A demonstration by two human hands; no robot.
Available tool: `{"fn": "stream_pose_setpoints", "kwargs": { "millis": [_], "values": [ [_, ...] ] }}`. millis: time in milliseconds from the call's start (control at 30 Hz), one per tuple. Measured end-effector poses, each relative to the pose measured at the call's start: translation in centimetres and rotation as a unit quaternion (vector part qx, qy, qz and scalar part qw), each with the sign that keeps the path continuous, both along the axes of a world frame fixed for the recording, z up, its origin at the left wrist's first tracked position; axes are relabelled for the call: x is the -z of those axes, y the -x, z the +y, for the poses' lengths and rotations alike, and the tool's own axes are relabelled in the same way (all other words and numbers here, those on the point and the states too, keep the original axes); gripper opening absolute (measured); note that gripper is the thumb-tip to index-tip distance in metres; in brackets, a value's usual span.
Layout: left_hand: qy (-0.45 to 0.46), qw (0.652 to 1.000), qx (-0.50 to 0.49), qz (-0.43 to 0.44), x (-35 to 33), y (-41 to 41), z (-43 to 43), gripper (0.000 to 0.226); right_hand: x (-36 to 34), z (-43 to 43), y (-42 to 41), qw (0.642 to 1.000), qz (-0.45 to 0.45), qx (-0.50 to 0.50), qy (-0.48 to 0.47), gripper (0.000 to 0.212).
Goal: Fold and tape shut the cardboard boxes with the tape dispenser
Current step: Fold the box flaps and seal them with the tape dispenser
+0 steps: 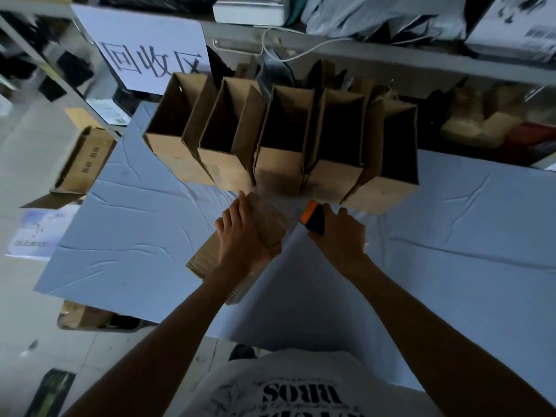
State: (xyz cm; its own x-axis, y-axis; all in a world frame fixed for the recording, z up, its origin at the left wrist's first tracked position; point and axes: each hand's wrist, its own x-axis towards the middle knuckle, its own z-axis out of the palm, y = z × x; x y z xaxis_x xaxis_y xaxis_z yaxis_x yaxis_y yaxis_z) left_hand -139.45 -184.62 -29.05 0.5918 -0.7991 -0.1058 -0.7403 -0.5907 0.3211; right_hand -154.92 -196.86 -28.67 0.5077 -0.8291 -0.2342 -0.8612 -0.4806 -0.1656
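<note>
One tape dispenser (314,219) is gripped by the right hand (340,236); just left of that grip, a cardboard box (207,257) is pressed by the left hand (243,236), fingers spread.

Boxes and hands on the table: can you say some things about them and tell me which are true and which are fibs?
1. The right hand grips an orange and black tape dispenser. True.
2. The boxes in the far row are closed on top. False: they stand open.
3. The left hand presses on a cardboard box near the person. True.
4. The table cover is red. False: it is a pale, creased sheet.
5. A paper sign with big characters hangs behind the row. True.
</note>
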Motion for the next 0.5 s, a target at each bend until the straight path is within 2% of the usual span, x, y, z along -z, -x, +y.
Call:
{"fn": "stream_pose_setpoints", "kwargs": {
  "millis": [133, 333, 433, 500],
  "values": [
    [0.010, 1.000, 0.000, -0.001, -0.1, 0.2, 0.1, 0.130, 2.1, 0.0, 1.2, 1.000, 0.004, -0.008, 0.021, 0.065],
    [0.006, 1.000, -0.006, -0.003, -0.2, 0.2, 0.1, 0.129, 4.5, 2.7, 3.7, 0.998, -0.051, 0.010, -0.028, 0.075],
    [0.005, 1.000, -0.006, 0.000, -0.1, 0.1, 0.0, 0.130, 4.9, 3.3, 4.5, 0.997, -0.067, -0.022, -0.037, 0.062],
    [0.004, 1.000, -0.005, -0.001, -0.1, 0.1, -0.1, 0.129, 4.4, 2.7, 4.4, 0.994, -0.108, 0.006, -0.025, 0.049]
  ]
}}
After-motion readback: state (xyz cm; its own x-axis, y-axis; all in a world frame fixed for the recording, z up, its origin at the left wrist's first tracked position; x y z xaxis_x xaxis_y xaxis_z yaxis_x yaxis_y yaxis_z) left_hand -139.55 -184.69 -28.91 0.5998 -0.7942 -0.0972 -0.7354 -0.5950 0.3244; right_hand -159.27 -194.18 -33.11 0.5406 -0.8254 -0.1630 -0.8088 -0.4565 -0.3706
